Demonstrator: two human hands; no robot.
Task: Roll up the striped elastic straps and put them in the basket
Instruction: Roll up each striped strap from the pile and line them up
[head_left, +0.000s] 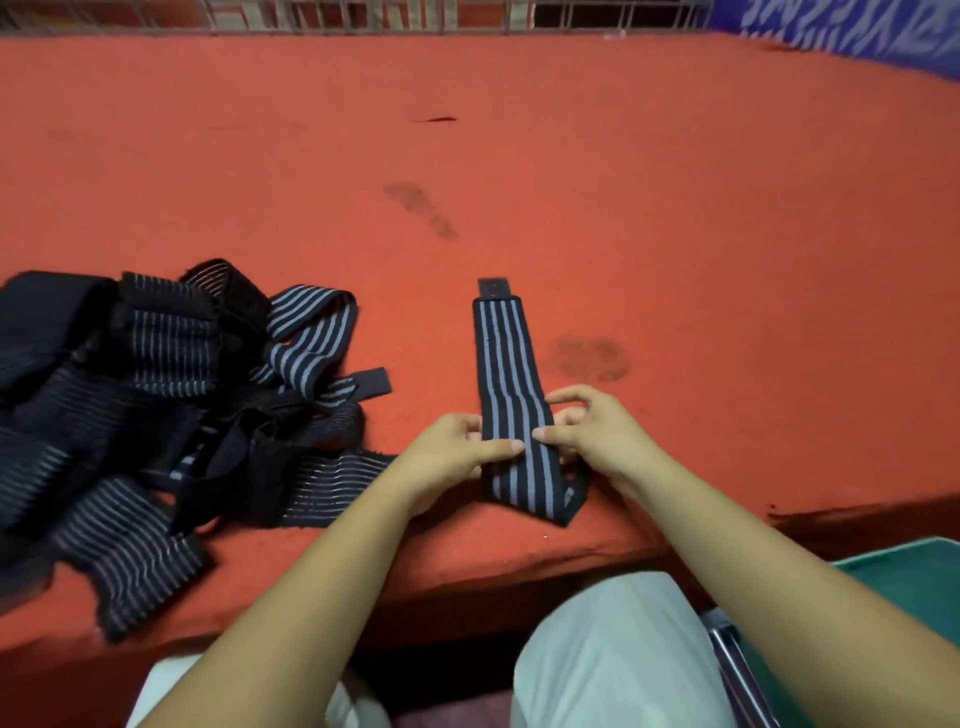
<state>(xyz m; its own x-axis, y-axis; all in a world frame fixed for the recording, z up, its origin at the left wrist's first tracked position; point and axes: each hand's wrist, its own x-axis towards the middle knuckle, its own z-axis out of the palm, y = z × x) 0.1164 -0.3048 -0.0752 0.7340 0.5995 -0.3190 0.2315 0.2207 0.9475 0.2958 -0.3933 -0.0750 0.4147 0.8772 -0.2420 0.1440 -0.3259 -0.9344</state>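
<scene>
Pale knees (613, 649), then left hand (447, 452) and right hand (597, 431), each grip on flat striped strap (506, 364).

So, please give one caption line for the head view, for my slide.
Left hand and right hand hold a striped strap flat on the orange surface, beside a pile of unrolled straps.

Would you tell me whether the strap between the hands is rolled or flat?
Flat, not rolled: the striped strap lies stretched out along the red surface.
</scene>
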